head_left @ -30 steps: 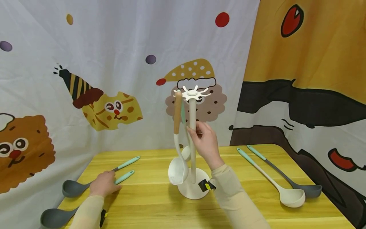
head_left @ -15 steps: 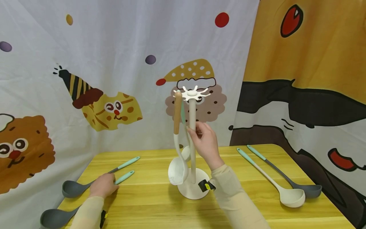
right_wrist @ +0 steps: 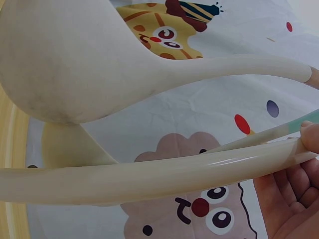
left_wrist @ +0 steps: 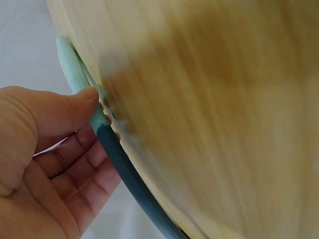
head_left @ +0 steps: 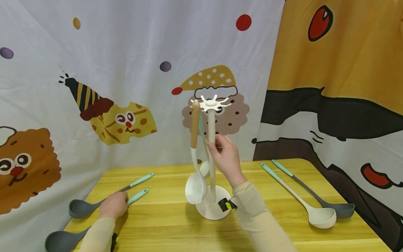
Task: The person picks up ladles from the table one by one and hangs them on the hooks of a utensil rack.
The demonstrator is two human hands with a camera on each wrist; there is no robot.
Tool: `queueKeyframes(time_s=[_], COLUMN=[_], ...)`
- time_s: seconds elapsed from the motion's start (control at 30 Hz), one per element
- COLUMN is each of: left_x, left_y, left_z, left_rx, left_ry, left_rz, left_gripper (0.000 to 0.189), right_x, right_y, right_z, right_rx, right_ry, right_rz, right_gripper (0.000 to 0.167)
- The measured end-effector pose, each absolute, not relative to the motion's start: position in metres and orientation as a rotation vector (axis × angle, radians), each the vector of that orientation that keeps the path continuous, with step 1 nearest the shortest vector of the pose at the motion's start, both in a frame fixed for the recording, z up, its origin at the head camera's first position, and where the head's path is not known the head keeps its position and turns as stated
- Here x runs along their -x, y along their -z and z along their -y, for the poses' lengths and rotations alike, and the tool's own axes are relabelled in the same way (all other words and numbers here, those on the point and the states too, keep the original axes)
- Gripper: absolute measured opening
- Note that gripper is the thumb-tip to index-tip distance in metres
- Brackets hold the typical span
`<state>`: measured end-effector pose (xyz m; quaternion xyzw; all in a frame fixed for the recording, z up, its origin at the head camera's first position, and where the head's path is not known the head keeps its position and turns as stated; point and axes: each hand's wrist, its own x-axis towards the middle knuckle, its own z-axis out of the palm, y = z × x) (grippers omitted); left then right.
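My left hand [head_left: 114,204] pinches the nearer grey spoon [head_left: 64,240] at the left of the table. In the left wrist view, the thumb lies across its mint-green handle [left_wrist: 72,67], with the fingers behind. Beyond it lies a similar grey spoon [head_left: 80,209], its shaft partly hidden by the hand. In the middle stands a white utensil stand [head_left: 211,122] with a hooked top. My right hand [head_left: 228,159] holds its post between thumb and fingers. On the stand's left side hang a white ladle [head_left: 196,188] with a wooden handle and a green-handled white utensil [head_left: 205,169], partly hidden behind.
At the right of the wooden table [head_left: 163,227] lie a white ladle [head_left: 322,217] and a dark grey ladle [head_left: 343,210] side by side, both with mint-green handles. A cartoon-printed curtain [head_left: 132,52] hangs behind the table.
The fingers of my left hand have drawn in around the nearer spoon's handle. The right hand stays on the post, and the hanging utensils have not moved.
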<state>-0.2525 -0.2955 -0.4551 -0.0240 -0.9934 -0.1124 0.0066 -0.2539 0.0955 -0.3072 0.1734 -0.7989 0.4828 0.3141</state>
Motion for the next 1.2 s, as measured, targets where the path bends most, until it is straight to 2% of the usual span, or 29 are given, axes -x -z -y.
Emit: queueKeyframes(time_s=[0.3, 0.47, 1.2], left_x=[0.252, 0.249, 0.247], left_y=[0.454, 0.446, 0.417], left_z=[0.291, 0.282, 0.241], left_rx=[0.134, 0.173, 0.344], left_ry=[0.362, 0.409, 0.48], left_rz=[3.059, 2.993, 2.811], left_gripper=[0.012, 0.007, 0.011], right_x=[0.254, 0.254, 0.256], right_y=[0.308, 0.308, 0.308], right_z=[-0.095, -0.095, -0.096], right_rx=[-0.454, -0.456, -0.46], right_ry=[-1.267, -1.268, -1.273], right_rz=[2.113, 2.108, 2.106], right_gripper=[0.016, 0.016, 0.017])
